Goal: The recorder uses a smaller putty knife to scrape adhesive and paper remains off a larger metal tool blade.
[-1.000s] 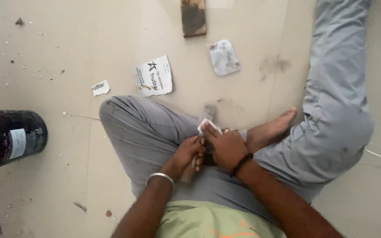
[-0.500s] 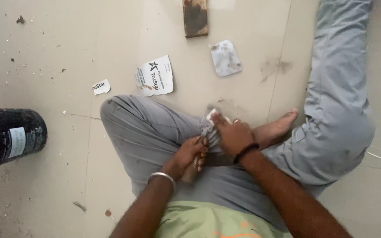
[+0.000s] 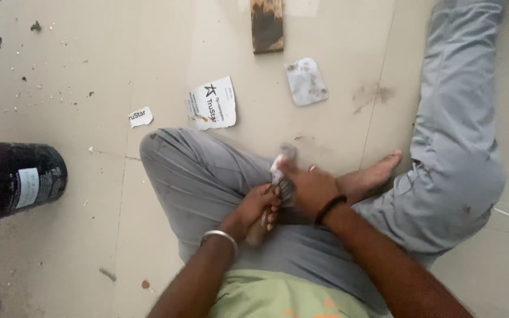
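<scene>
Both hands on 1 small blurred object, over lap.
Left hand (image 3: 258, 206) & right hand (image 3: 307, 187) fingers curled round the object (image 3: 280, 171); 2 paper scraps (image 3: 212, 104), 1 black can (image 3: 13, 179) far left, contents unseen.

We seem to be on the floor of a rough work area or a room under repair, not a tidy home. The pale tiled floor (image 3: 60, 76) is strewn with grit and scraps at ten o'clock. A black drum (image 3: 13, 182) lies at nine, torn paper labels (image 3: 212, 104) near twelve, and a stained wooden block (image 3: 266, 25) at twelve.
</scene>
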